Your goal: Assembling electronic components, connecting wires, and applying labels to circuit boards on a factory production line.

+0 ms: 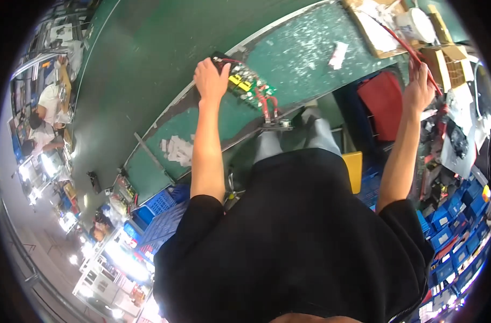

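My left hand (210, 81) is at the black end of a green circuit board (248, 86), its thumb on one side and its fingers on the other. Yellow blocks and many small parts cover the board. Red wires (268, 103) run from its near end to a small dark board (277, 126) at the bench edge. Out to the right, my right hand (419, 92) is closed around a long, thin red strip (404, 44). That strip slants up over a cardboard box; whether it is wire or tubing I cannot tell.
The cardboard box (386, 53) holds a white roll (416, 25). A white scrap (338, 55) and torn paper pieces (177, 150) lie on the green bench (302, 54). Blue bins (442, 237) stand at the lower right, blue crates (162, 202) at the lower left. People sit far left.
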